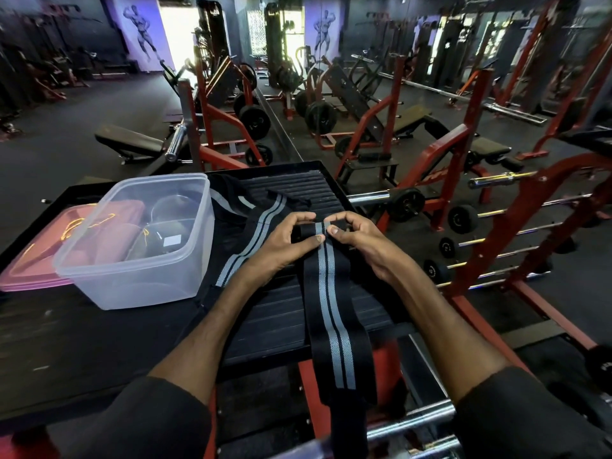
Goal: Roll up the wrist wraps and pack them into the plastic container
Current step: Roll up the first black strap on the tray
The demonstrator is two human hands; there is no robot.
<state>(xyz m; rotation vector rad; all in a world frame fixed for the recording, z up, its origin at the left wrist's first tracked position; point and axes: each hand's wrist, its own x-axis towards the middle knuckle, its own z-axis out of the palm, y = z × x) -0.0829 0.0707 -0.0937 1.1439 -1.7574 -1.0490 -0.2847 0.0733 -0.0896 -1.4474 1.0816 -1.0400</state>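
Note:
A black wrist wrap with two grey stripes (331, 313) lies lengthwise on a black ribbed platform (284, 323), its near end hanging over the front edge. My left hand (284, 243) and my right hand (356, 236) pinch its far end, thumbs on top, where a small rolled fold sits between the fingers. A second striped wrap (255, 223) lies unrolled to the left, running toward the far corner. The clear plastic container (139, 279) stands open at the left, apart from both hands.
A pink lid (29, 263) lies under and behind the container, with dark items and yellow cord seen through its walls. Red racks with barbells and dumbbells (463, 246) stand close on the right. Chrome bars (410, 422) lie below the platform's front edge.

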